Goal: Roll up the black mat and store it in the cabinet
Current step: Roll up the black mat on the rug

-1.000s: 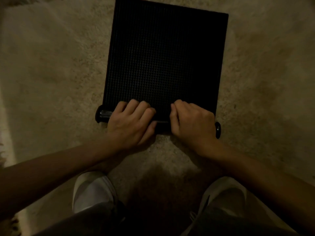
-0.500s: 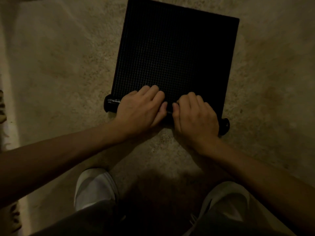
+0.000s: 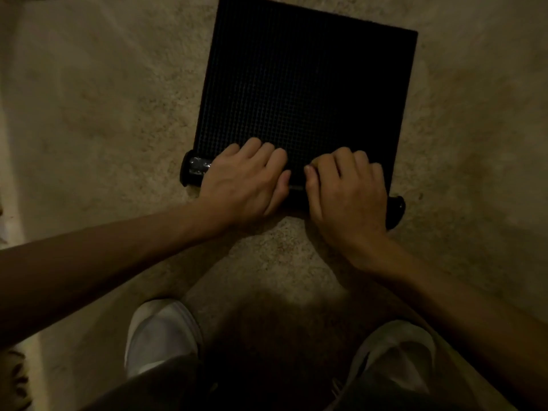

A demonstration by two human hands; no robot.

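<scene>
Rolled farther up the black mat [image 3: 308,84]; left hand [image 3: 246,179], right hand [image 3: 347,194] grip its roll.

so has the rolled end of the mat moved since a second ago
Yes. The roll under both hands has advanced away from the person, toward the mat's far edge; less flat mat shows. The camera moved too.

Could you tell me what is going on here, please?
A person crouches on a beige carpet, rolling up a black mat. The left hand and right hand both press down on the rolled end nearest them, side by side. Only a narrow roll has formed; most of the mat lies flat ahead. White shoes show below. No cabinet is in view.
</scene>
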